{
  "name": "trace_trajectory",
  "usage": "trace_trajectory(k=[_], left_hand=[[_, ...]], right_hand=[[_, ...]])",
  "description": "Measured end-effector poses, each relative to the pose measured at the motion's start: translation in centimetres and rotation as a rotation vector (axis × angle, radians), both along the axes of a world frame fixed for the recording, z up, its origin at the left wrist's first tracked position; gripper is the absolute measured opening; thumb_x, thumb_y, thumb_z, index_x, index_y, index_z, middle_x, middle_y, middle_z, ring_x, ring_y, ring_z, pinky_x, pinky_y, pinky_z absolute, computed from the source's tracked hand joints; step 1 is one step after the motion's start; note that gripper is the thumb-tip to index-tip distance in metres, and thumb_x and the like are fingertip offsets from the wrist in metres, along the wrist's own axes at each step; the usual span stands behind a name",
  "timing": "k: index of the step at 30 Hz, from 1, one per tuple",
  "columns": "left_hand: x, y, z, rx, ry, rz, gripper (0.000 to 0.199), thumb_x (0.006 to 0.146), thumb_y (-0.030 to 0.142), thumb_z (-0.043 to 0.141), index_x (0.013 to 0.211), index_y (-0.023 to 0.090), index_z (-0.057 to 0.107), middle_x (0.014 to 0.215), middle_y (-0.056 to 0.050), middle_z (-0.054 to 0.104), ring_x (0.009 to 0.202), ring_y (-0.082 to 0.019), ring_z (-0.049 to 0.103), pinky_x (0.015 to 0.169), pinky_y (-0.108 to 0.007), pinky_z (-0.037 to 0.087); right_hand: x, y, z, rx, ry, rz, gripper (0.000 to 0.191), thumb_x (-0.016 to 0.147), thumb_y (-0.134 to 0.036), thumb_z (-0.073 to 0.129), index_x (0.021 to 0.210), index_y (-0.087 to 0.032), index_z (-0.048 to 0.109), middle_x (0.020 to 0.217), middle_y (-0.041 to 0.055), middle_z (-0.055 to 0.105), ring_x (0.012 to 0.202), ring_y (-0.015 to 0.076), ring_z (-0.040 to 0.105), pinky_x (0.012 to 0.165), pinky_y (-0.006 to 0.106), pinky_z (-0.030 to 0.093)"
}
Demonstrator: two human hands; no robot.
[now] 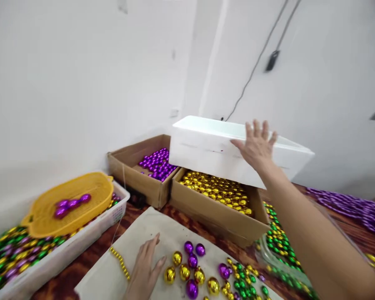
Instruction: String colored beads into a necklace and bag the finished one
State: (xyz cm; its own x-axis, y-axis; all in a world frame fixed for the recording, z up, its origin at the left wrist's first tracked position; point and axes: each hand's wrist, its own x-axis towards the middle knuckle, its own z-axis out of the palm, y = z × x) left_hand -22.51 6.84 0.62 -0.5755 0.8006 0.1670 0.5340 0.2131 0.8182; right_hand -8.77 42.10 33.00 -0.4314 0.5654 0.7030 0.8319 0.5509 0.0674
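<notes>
My right hand [258, 146] reaches up with its fingers spread over the front rim of a white box [206, 146], seemingly touching it; the overlap hides the exact contact. That box sits at a tilt above a cardboard box full of gold beads [215, 189]. Low in the view, my left hand [145, 266] is over a pale mat [153, 218], thumb apart from the fingers and nothing visible in it. Just left of it lies a short string of gold beads [121, 262]. To its right are loose purple balls [192, 261] and gold balls [184, 272].
Small green beads [245, 281] lie at the mat's right. A yellow basket [96, 187] with purple balls rests on a white crate [96, 237] of mixed beads. Another cardboard box [137, 179] holds purple beads. Purple bead strings [359, 210] lie far right.
</notes>
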Motion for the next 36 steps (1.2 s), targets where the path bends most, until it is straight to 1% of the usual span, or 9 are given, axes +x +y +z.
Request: trace_trajectory(k=[4, 7, 9, 12, 15, 19, 23, 29, 36], left_hand=[[-1.8, -0.7, -0.4, 0.049, 0.057, -0.004, 0.057, 0.093, 0.047, 0.045, 0.145, 0.024, 0.043, 0.134, -0.013, 0.060, 0.125, -0.029, 0.058, 0.106, -0.050, 0.049], [-2.9, -1.3, -0.1, 0.047, 0.068, -0.018, 0.057, 0.092, 0.047, 0.049, 0.144, 0.026, 0.045, 0.132, -0.011, 0.062, 0.122, -0.029, 0.061, 0.103, -0.046, 0.053], [-3.6, -1.1, 1.4, 0.080, 0.099, 0.002, 0.054, 0.092, 0.049, 0.048, 0.141, 0.026, 0.048, 0.128, -0.011, 0.065, 0.118, -0.028, 0.063, 0.100, -0.045, 0.054], [-4.5, 0.6, 6.3, 0.178, 0.212, 0.043, 0.051, 0.093, 0.050, 0.048, 0.140, 0.028, 0.049, 0.125, -0.009, 0.066, 0.116, -0.029, 0.063, 0.100, -0.048, 0.053], [-4.8, 3.5, 13.8, 0.337, 0.379, 0.002, 0.045, 0.096, 0.044, 0.049, 0.139, 0.032, 0.047, 0.127, -0.005, 0.062, 0.119, -0.026, 0.059, 0.101, -0.044, 0.051], [-4.9, 8.7, 23.3, 0.540, 0.667, -0.006, 0.037, 0.099, 0.040, 0.045, 0.132, 0.025, 0.053, 0.124, -0.008, 0.062, 0.119, -0.027, 0.052, 0.105, -0.045, 0.044], [-5.5, 14.9, 28.8, 0.375, 0.830, -0.067, 0.038, 0.099, 0.037, 0.044, 0.128, 0.017, 0.056, 0.122, -0.012, 0.062, 0.117, -0.030, 0.050, 0.105, -0.047, 0.041], [-6.7, 22.2, 31.7, -0.202, 0.895, -0.148, 0.045, 0.095, 0.039, 0.047, 0.134, 0.018, 0.052, 0.126, -0.016, 0.056, 0.121, -0.034, 0.049, 0.100, -0.044, 0.044], [-8.8, 27.8, 31.9, -0.340, 0.943, -0.100, 0.062, 0.087, 0.029, 0.059, 0.146, 0.028, 0.040, 0.155, -0.019, 0.025, 0.139, -0.044, 0.031, 0.106, -0.058, 0.036]], right_hand=[[-0.7, 4.2, 1.1, -0.274, -0.156, -0.021, 0.064, 0.100, -0.061, 0.030, 0.144, -0.016, 0.044, 0.149, 0.0206, 0.044, 0.140, 0.0412, 0.031, 0.108, 0.070, 0.021], [-0.6, 4.0, 0.5, -0.241, -0.182, 0.005, 0.052, 0.099, -0.055, 0.042, 0.130, -0.015, 0.056, 0.132, 0.0204, 0.057, 0.124, 0.0390, 0.048, 0.104, 0.064, 0.028], [-0.1, 3.2, 0.3, -0.205, -0.185, 0.019, 0.042, 0.099, -0.046, 0.048, 0.125, -0.015, 0.059, 0.124, 0.0191, 0.060, 0.117, 0.0368, 0.052, 0.100, 0.056, 0.035], [1.4, 1.7, -0.3, -0.168, -0.185, 0.055, 0.031, 0.097, -0.039, 0.054, 0.120, -0.019, 0.061, 0.117, 0.0147, 0.063, 0.109, 0.0318, 0.056, 0.091, 0.044, 0.040], [3.3, -0.3, -1.9, -0.073, -0.180, 0.139, 0.023, 0.095, -0.036, 0.060, 0.112, -0.021, 0.062, 0.106, 0.0105, 0.064, 0.096, 0.0275, 0.059, 0.079, 0.036, 0.040], [5.3, -3.1, -4.6, 0.038, -0.194, 0.211, 0.015, 0.094, -0.031, 0.063, 0.105, -0.022, 0.062, 0.099, 0.0082, 0.065, 0.086, 0.0240, 0.060, 0.072, 0.032, 0.036], [6.4, -5.2, -6.4, 0.060, -0.226, 0.226, 0.013, 0.094, -0.025, 0.063, 0.106, -0.020, 0.063, 0.101, 0.0084, 0.065, 0.087, 0.0233, 0.060, 0.072, 0.031, 0.036], [7.3, -6.4, -7.9, 0.070, -0.281, 0.280, 0.017, 0.090, -0.021, 0.068, 0.105, -0.019, 0.063, 0.101, 0.0080, 0.065, 0.087, 0.0231, 0.059, 0.071, 0.031, 0.036], [7.7, -6.3, -8.7, 0.129, -0.295, 0.362, 0.013, 0.089, -0.020, 0.070, 0.099, -0.019, 0.062, 0.096, 0.0069, 0.064, 0.083, 0.0218, 0.057, 0.069, 0.030, 0.037]])
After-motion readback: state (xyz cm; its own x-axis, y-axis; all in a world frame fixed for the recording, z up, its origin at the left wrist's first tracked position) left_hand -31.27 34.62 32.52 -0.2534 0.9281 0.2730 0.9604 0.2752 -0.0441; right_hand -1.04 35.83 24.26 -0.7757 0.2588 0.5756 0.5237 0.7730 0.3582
